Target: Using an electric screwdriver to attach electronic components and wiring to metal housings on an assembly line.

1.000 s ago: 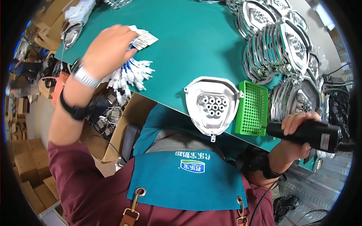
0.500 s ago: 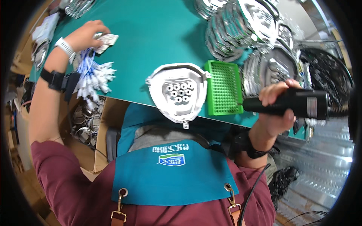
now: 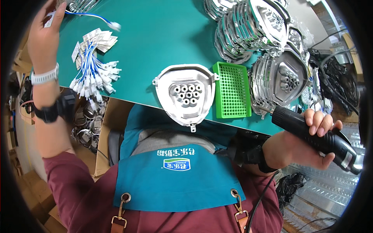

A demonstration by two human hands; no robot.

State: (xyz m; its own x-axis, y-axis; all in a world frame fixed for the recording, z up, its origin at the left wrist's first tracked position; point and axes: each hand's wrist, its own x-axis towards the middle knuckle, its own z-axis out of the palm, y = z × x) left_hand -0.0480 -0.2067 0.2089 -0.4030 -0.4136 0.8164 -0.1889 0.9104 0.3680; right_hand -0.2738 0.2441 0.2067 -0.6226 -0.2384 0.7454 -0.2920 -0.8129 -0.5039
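Note:
My left hand (image 3: 46, 39) is raised at the far left, fingers closed on a blue-and-white cable (image 3: 90, 14) with a paper label and a white connector hanging to the right. Below it lies a bundle of similar labelled cables (image 3: 92, 72), connectors toward me. My right hand (image 3: 311, 143) grips a black electric screwdriver (image 3: 301, 126), tilted so its bit points up-left toward the stacked metal parts. Between my hands, a silver metal housing (image 3: 165, 91) lies at the table's near edge, with several ringed round holes in its recessed middle.
A green perforated tray (image 3: 233, 114) sits just right of the housing. Stacks of similar metal housings (image 3: 243, 31) stand at the back right, with another stack (image 3: 268, 83) beside the tray. Under the table's left edge is a cardboard box (image 3: 110, 132) of metal parts. A black bag (image 3: 336, 73) lies far right.
My left hand has moved up and left from the cable bundle, carrying one cable. My right hand has shifted right and down, turning the screwdriver from level to tilted.

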